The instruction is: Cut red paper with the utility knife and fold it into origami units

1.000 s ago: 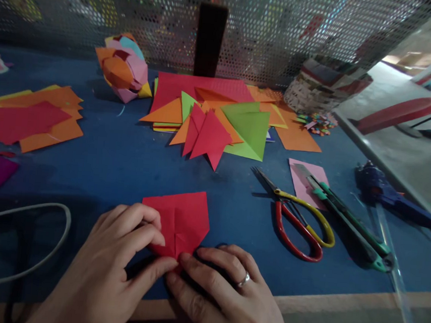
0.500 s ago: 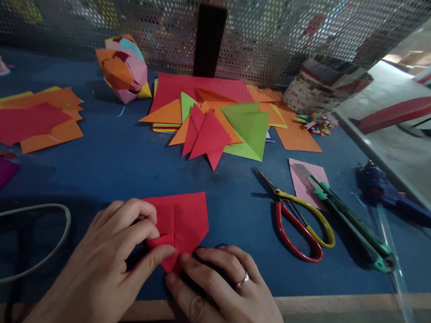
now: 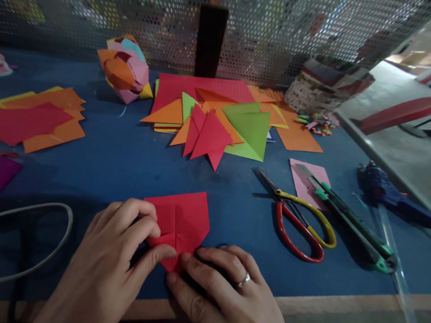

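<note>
The left hand (image 3: 118, 258) grips a folded piece of red paper (image 3: 192, 212) by its left side, fingers curled over the margin and thumb laid flat on the lower flap. The right hand (image 3: 227, 292), with a ring on one finger, has its thumb and forefinger drawn close together on the lower right margin, beside the paper's bottom point. The paper lies by the middle of the tabletop's (image 3: 105, 182) near edge, a vertical crease down its face.

It should be very light, thin and fairly crisp, holding a crease well but tearing or wrinkling if tugged. The folded margins near the point look the best place to grip, with flat fingertips rather than nails.

Right of the hands lie scissors (image 3: 280, 192) with red and yellow handles, then a green utility knife (image 3: 354, 222) whose blade rests over pink paper (image 3: 298, 180). By the tabletop's right edge is a blue glue gun (image 3: 381, 189). A pale cable (image 3: 71, 215) loops near the near left corner.

Farther out, folded red triangles (image 3: 213, 136) top a pile toward the far edge, with a folded-paper ball (image 3: 127, 70) to its left.
</note>
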`<state>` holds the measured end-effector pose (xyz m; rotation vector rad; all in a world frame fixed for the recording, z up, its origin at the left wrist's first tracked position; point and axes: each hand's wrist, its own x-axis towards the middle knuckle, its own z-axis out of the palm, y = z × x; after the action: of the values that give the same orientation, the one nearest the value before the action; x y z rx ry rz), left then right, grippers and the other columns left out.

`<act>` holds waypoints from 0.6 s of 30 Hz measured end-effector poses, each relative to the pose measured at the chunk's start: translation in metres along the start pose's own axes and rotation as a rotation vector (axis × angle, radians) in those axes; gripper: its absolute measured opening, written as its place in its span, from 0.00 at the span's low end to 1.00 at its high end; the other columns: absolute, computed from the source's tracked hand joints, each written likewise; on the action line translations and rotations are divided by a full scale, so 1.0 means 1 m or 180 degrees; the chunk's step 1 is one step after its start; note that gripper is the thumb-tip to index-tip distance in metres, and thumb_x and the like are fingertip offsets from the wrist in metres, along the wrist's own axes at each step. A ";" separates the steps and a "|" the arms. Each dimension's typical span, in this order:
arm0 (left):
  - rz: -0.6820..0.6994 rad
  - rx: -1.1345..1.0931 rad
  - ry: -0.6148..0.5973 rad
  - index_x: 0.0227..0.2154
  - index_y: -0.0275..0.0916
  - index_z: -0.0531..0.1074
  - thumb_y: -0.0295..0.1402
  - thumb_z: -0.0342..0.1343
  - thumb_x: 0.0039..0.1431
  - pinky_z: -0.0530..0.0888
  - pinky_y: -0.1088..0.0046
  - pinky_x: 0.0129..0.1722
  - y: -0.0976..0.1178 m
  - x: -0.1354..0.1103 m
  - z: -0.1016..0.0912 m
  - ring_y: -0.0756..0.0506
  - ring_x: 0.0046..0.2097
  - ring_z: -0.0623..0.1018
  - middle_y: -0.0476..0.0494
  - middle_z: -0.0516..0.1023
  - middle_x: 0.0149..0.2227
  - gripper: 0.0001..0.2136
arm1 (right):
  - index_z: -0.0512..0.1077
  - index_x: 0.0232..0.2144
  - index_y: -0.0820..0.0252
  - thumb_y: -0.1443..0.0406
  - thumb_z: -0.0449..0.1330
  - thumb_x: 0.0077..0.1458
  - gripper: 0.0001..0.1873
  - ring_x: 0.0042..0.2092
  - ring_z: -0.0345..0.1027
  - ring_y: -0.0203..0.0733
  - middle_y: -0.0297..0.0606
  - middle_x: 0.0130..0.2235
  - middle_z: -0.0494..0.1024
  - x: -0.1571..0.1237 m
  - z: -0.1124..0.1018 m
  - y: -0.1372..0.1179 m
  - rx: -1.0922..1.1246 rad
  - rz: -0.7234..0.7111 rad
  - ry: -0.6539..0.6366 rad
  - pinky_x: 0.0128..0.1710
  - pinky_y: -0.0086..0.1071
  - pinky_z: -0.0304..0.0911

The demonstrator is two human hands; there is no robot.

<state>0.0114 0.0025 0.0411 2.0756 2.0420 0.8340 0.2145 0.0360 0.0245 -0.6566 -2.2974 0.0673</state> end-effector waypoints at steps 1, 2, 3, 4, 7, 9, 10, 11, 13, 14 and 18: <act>0.0011 0.0025 0.0023 0.31 0.45 0.70 0.50 0.56 0.65 0.74 0.66 0.43 -0.001 -0.002 0.000 0.44 0.44 0.76 0.48 0.74 0.37 0.14 | 0.82 0.37 0.48 0.65 0.60 0.70 0.11 0.44 0.73 0.33 0.19 0.41 0.85 0.000 0.000 0.000 0.0002 0.0001 -0.0002 0.55 0.30 0.62; 0.0033 0.0052 0.0052 0.31 0.45 0.70 0.49 0.55 0.65 0.73 0.65 0.43 -0.003 -0.004 0.000 0.44 0.44 0.76 0.48 0.74 0.38 0.14 | 0.82 0.37 0.48 0.65 0.60 0.70 0.11 0.44 0.73 0.33 0.20 0.41 0.85 0.000 0.000 0.000 0.0000 0.0002 0.0002 0.56 0.30 0.62; 0.0062 0.0089 0.0079 0.32 0.45 0.69 0.49 0.55 0.66 0.72 0.64 0.43 -0.004 -0.006 0.000 0.43 0.44 0.75 0.48 0.74 0.39 0.14 | 0.82 0.38 0.48 0.65 0.60 0.70 0.11 0.44 0.73 0.33 0.20 0.41 0.85 0.000 0.000 0.000 0.0004 -0.0002 0.0005 0.56 0.30 0.62; 0.0096 0.0138 0.0106 0.33 0.46 0.68 0.49 0.54 0.67 0.71 0.63 0.43 -0.006 -0.007 0.000 0.43 0.44 0.75 0.48 0.73 0.40 0.13 | 0.82 0.38 0.48 0.65 0.61 0.70 0.10 0.44 0.73 0.33 0.20 0.41 0.85 -0.001 0.000 0.000 0.0012 -0.0002 0.0008 0.56 0.30 0.62; 0.0178 0.0315 0.0095 0.36 0.45 0.65 0.49 0.51 0.69 0.66 0.59 0.45 -0.010 -0.012 0.000 0.40 0.47 0.72 0.46 0.70 0.43 0.13 | 0.82 0.38 0.48 0.65 0.61 0.69 0.10 0.45 0.73 0.33 0.21 0.41 0.85 -0.002 0.000 0.000 0.0018 -0.0016 -0.0006 0.57 0.30 0.61; 0.0184 0.0418 0.0051 0.37 0.45 0.64 0.50 0.51 0.69 0.65 0.56 0.46 -0.012 -0.014 0.000 0.38 0.50 0.70 0.44 0.68 0.44 0.14 | 0.82 0.38 0.48 0.65 0.61 0.70 0.10 0.45 0.73 0.33 0.22 0.41 0.85 -0.003 0.001 0.000 0.0011 -0.0016 -0.0037 0.58 0.30 0.60; 0.0183 0.0460 0.0043 0.37 0.45 0.63 0.50 0.51 0.69 0.64 0.55 0.47 -0.012 -0.014 0.000 0.37 0.51 0.70 0.43 0.68 0.45 0.14 | 0.82 0.37 0.48 0.65 0.61 0.70 0.10 0.45 0.73 0.33 0.22 0.41 0.85 -0.003 0.001 0.000 0.0004 -0.0015 -0.0030 0.58 0.30 0.60; 0.0186 0.0514 0.0058 0.37 0.44 0.63 0.50 0.50 0.69 0.64 0.54 0.47 -0.012 -0.014 0.000 0.37 0.52 0.70 0.43 0.67 0.45 0.14 | 0.82 0.37 0.48 0.64 0.61 0.70 0.10 0.45 0.73 0.33 0.22 0.41 0.85 -0.003 0.001 0.000 0.0003 -0.0006 -0.0028 0.58 0.30 0.60; 0.0211 0.0630 0.0126 0.36 0.44 0.63 0.51 0.50 0.69 0.65 0.53 0.47 -0.013 -0.015 0.001 0.36 0.52 0.71 0.43 0.68 0.45 0.15 | 0.82 0.37 0.49 0.64 0.61 0.69 0.09 0.45 0.73 0.33 0.21 0.41 0.85 -0.003 0.001 0.000 0.0012 0.0012 -0.0019 0.57 0.30 0.60; 0.0212 0.0682 0.0161 0.36 0.44 0.63 0.51 0.49 0.69 0.66 0.53 0.47 -0.013 -0.015 0.001 0.37 0.51 0.72 0.42 0.68 0.45 0.15 | 0.82 0.37 0.49 0.64 0.62 0.69 0.09 0.45 0.73 0.33 0.21 0.40 0.85 -0.003 0.001 -0.001 0.0015 0.0022 -0.0012 0.57 0.29 0.61; 0.0128 0.0797 0.0310 0.40 0.42 0.65 0.52 0.48 0.69 0.69 0.53 0.47 -0.016 -0.016 0.000 0.37 0.50 0.73 0.40 0.70 0.49 0.17 | 0.82 0.39 0.49 0.64 0.61 0.70 0.10 0.44 0.73 0.33 0.20 0.42 0.85 -0.001 0.001 -0.001 0.0017 0.0017 -0.0038 0.56 0.30 0.62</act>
<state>-0.0023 -0.0113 0.0292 2.2502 2.2675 0.7317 0.2147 0.0349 0.0232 -0.6614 -2.3061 0.0800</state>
